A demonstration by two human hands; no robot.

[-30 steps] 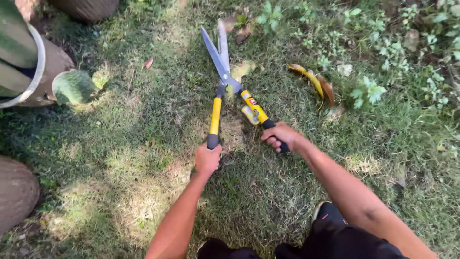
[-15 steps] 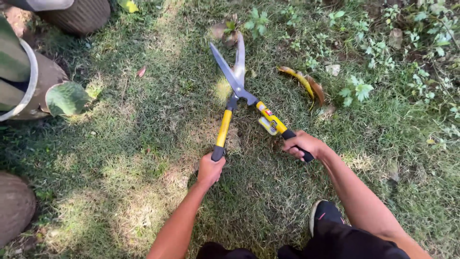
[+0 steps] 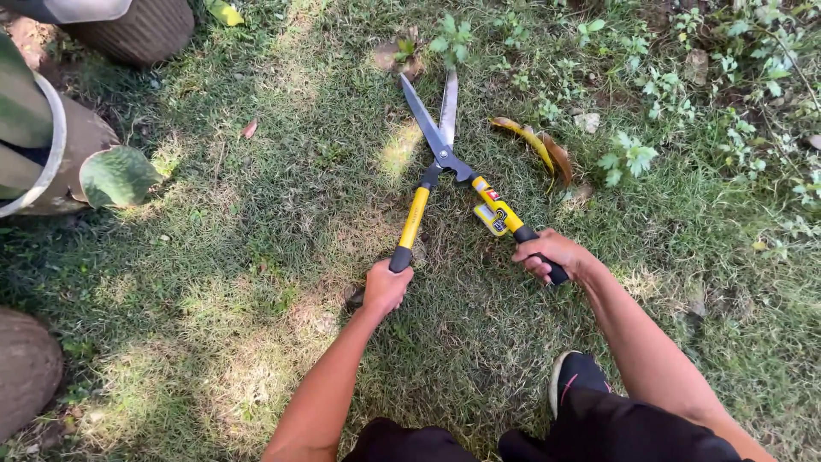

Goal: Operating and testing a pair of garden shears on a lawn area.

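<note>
Both hands are clamped on the hedge shears (image 3: pixel 445 162): the left grip (image 3: pixel 386 287) wraps one black handle end, the right grip (image 3: pixel 547 255) the other. The blades lie slightly parted, low over the grass (image 3: pixel 256 257), pointing away. A curled yellow leaf (image 3: pixel 534 141) lies just beside them; a pot (image 3: pixel 51 162) stands well left.

A curled yellow leaf (image 3: pixel 537 144) lies on the grass (image 3: pixel 256 257) near weeds (image 3: pixel 629 158) and clay pots (image 3: pixel 137 30).
</note>
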